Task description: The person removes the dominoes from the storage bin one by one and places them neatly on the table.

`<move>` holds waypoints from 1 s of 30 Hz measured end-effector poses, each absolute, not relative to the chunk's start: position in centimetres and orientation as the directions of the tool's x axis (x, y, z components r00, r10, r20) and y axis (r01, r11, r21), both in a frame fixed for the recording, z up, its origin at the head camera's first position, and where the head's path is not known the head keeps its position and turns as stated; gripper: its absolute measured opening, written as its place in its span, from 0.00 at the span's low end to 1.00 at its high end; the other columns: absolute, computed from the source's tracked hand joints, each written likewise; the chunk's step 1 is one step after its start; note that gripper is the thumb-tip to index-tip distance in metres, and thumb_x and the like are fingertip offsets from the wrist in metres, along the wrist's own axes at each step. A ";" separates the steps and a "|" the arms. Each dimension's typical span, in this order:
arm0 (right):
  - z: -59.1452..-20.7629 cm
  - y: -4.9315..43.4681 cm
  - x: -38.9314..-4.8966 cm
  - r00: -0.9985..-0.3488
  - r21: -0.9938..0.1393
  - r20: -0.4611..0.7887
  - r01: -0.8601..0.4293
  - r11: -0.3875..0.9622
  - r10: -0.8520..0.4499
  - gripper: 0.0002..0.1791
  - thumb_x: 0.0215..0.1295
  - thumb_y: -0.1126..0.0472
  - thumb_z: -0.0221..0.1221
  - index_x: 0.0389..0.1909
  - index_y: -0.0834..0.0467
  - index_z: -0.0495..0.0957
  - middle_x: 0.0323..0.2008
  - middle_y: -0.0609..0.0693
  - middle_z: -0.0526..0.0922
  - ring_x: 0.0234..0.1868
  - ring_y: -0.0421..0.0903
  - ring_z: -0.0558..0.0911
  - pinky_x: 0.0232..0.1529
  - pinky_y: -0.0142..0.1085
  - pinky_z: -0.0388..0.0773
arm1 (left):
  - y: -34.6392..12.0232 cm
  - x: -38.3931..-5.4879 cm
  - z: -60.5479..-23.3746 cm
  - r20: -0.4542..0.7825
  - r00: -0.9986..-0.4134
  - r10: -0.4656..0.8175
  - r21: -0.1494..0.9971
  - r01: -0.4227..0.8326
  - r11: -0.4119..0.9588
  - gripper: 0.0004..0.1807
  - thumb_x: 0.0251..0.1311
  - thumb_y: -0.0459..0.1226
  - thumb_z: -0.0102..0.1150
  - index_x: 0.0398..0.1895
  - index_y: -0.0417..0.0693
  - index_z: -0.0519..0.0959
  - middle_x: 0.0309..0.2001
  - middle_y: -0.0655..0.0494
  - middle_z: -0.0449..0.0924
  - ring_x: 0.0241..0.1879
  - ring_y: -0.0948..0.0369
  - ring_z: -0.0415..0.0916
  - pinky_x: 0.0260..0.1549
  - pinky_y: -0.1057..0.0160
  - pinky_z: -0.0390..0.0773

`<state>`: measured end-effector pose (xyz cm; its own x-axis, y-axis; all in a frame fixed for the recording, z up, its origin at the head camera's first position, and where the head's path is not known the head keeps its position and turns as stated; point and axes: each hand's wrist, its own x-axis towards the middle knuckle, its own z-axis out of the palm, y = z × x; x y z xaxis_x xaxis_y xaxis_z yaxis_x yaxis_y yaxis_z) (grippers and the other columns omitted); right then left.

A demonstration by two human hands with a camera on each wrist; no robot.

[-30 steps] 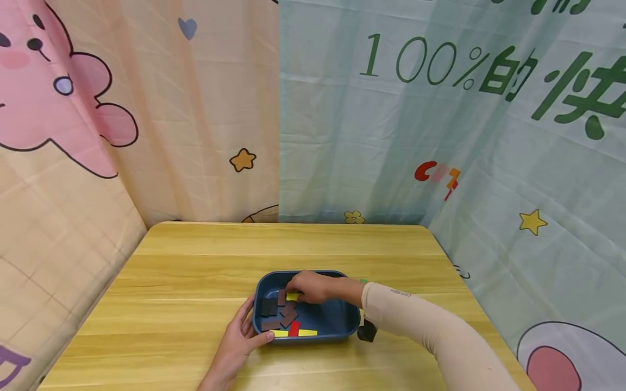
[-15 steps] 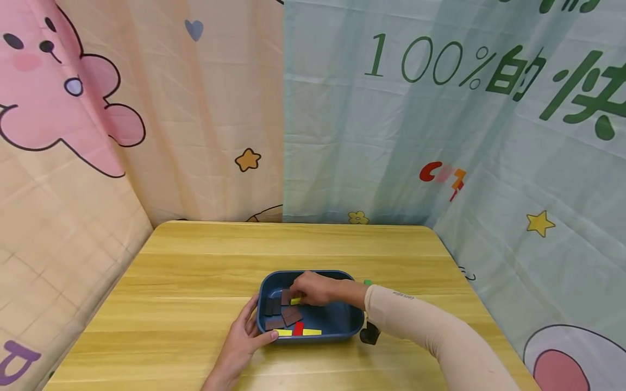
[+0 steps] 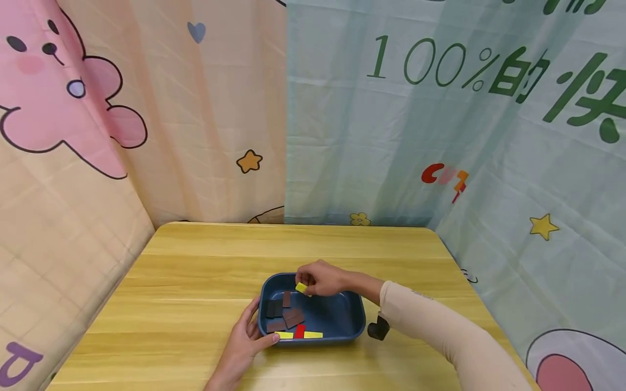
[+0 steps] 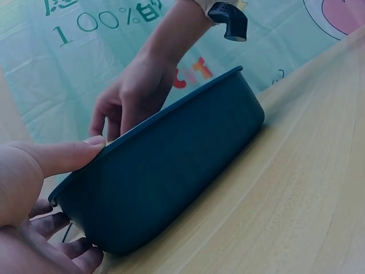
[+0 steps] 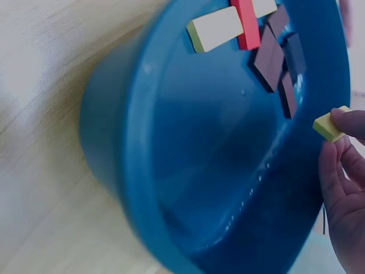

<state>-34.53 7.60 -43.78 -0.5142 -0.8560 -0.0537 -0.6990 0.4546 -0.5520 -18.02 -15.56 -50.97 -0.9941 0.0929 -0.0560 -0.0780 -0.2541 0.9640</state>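
Note:
A dark blue plastic basin (image 3: 337,341) stands on the table. My left hand (image 3: 238,341) holds its near left corner, thumb over the rim; in the left wrist view several fingers (image 4: 80,248) lie against the outer wall. Over the back of the basin, my right hand (image 3: 324,278) pinches a small yellow block (image 5: 329,127) between thumb and fingertips, raised off the basin's floor. Inside, towards the left, lie black blocks (image 3: 274,308) and several brown blocks (image 3: 294,317). A red block (image 5: 246,23) sits between two yellow ones (image 5: 217,28) along the near wall.
The wooden table (image 3: 195,271) extends around the basin on all sides. Printed curtains (image 3: 342,136) rise at its back and sides. A black wrist-worn device (image 3: 379,328) hangs below the right sleeve (image 3: 440,326), just right of the basin.
My right hand has lifted the yellow block from beside the brown blocks, up and slightly right. A green spot behind the right forearm no longer shows. My left hand keeps its hold.

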 end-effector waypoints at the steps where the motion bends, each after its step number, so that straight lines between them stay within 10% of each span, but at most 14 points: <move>1: -43.6 7.8 -34.6 -0.525 -0.564 -0.047 -0.688 0.456 -0.850 0.10 0.67 0.68 0.67 0.47 0.56 0.82 0.31 0.40 0.78 0.31 0.37 0.76 0.38 0.29 0.79 | -15.6 -18.0 -51.0 -0.055 -0.994 0.089 0.963 -0.077 -0.258 0.54 0.58 0.23 0.71 0.83 0.44 0.50 0.79 0.36 0.53 0.76 0.41 0.55 0.61 0.56 0.75; 23: -41.5 14.7 -35.0 -0.707 -0.669 -0.008 -0.522 0.529 -0.707 0.09 0.68 0.67 0.67 0.46 0.58 0.80 0.37 0.46 0.83 0.37 0.43 0.82 0.41 0.37 0.83 | -15.4 -18.0 -51.0 -0.067 -0.995 0.071 0.973 -0.080 -0.215 0.54 0.57 0.24 0.73 0.83 0.41 0.49 0.79 0.36 0.52 0.76 0.40 0.53 0.61 0.56 0.74; 30: -41.5 17.3 -35.3 -0.756 -0.742 -0.037 -0.417 0.524 -0.654 0.07 0.70 0.67 0.65 0.46 0.62 0.80 0.36 0.50 0.83 0.36 0.52 0.86 0.43 0.57 0.84 | -15.4 -18.0 -51.0 -0.069 -0.996 0.064 0.975 -0.081 -0.205 0.54 0.58 0.25 0.73 0.82 0.40 0.49 0.79 0.36 0.51 0.76 0.40 0.53 0.62 0.54 0.73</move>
<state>-35.28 17.28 -41.53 -0.7558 -0.6537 -0.0367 -0.4173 0.5240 -0.7425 -17.98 -15.37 -51.04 -0.9955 0.0643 -0.0695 -0.0813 -0.2047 0.9754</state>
